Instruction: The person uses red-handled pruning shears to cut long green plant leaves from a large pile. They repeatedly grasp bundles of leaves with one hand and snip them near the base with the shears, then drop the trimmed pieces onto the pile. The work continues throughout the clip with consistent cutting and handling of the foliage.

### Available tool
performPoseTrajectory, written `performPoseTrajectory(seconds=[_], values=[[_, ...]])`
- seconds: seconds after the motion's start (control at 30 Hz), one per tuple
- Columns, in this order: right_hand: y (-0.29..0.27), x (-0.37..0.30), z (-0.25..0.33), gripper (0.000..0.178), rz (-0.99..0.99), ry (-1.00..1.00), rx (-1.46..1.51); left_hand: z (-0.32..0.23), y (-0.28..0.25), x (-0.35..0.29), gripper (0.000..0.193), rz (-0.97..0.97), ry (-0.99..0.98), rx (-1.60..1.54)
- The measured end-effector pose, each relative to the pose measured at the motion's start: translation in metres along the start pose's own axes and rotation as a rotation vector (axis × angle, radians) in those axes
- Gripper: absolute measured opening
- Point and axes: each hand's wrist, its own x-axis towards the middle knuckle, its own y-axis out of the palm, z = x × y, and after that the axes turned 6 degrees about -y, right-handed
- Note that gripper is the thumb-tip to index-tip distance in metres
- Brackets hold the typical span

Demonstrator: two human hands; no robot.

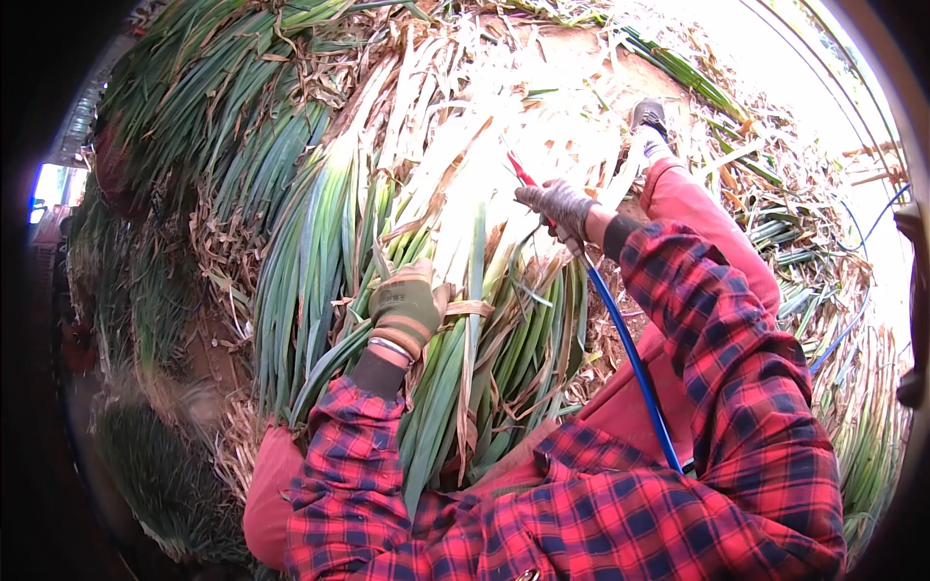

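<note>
My left hand (409, 304), in a green and tan work glove, is closed on long green onions (441, 382) lying in front of me. Their green leaves hang toward my lap, while the pale ends point away and wash out in bright light. In my right hand (564, 207), gloved in grey, is a red air blow gun (521, 171) with a thin nozzle directed away over the pale ends. From its grip a blue air hose (630, 353) runs down to my lap. My right fingers wrap the gun; its trigger is hidden.
Heaped green onions (218, 107) lie at the far left, with more bundles (160, 484) at the lower left. Dry husks (242, 242) litter the ground. My right leg (712, 218) stretches out beside the pile. More onions (867, 436) lie at the right, near a loop of blue hose (841, 339).
</note>
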Motion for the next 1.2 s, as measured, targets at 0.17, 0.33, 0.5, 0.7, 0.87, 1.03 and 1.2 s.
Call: performPoseTrajectory(seconds=[0.17,0.33,0.5,0.7,0.87,1.03,1.2], values=[[-0.015,0.046,0.007,0.041,-0.059,-0.022,0.080,0.000,-0.003,0.000,0.033,0.025,-0.012,0.002],[-0.027,0.091,0.003,0.047,-0.101,-0.073,0.028,0.003,-0.002,0.002,0.038,0.055,-0.020,-0.050],[-0.032,0.076,0.009,0.043,-0.089,0.110,0.149,0.005,-0.006,0.000,0.039,0.068,-0.027,-0.133],[0.016,-0.077,-0.009,0.045,0.210,-0.019,-0.080,0.013,-0.005,0.009,0.053,0.193,-0.167,-0.249],[0.037,-0.190,-0.013,0.039,0.538,0.031,-0.157,0.015,-0.004,0.009,0.054,0.160,-0.149,-0.348],[0.020,-0.130,-0.023,0.038,0.244,0.070,0.085,0.007,-0.012,0.010,0.057,0.181,-0.156,-0.238],[0.012,-0.125,0.004,0.039,0.215,-0.083,0.158,0.021,-0.031,0.028,0.063,0.341,-0.123,-0.232]])
